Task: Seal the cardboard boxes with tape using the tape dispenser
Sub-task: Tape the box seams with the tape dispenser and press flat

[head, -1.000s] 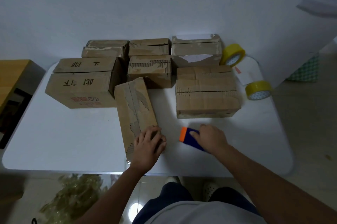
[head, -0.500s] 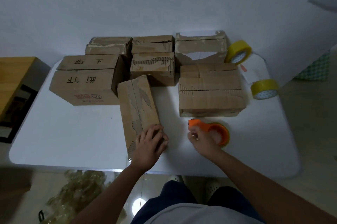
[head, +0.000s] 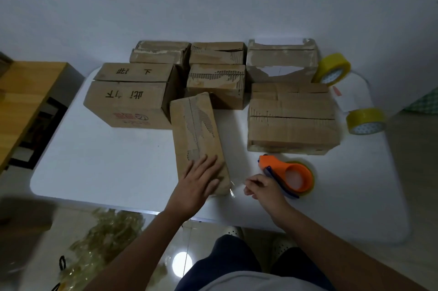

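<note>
A narrow cardboard box (head: 196, 134) lies lengthwise in front of me on the white table (head: 113, 167). My left hand (head: 201, 181) rests flat on its near end, fingers straight. A scrap of clear tape (head: 231, 192) sticks out at the box's near right corner. My right hand (head: 263, 186) hovers just right of that corner with its fingers curled and thumb against forefinger; nothing shows between them. The orange tape dispenser (head: 289, 174) with a blue handle lies on the table right behind this hand, touching it at the wrist side.
Several more cardboard boxes stand behind: a large printed one (head: 128, 101) at left, a wide one (head: 291, 118) at right. Two yellow tape rolls (head: 331, 69) (head: 366, 121) sit at the right edge. A wooden cabinet (head: 26, 99) stands left; crumpled tape (head: 104, 241) lies on the floor.
My right hand set the dispenser down on the table, let go of it and moved left toward the box's near corner. My left hand's fingers straightened on the box.
</note>
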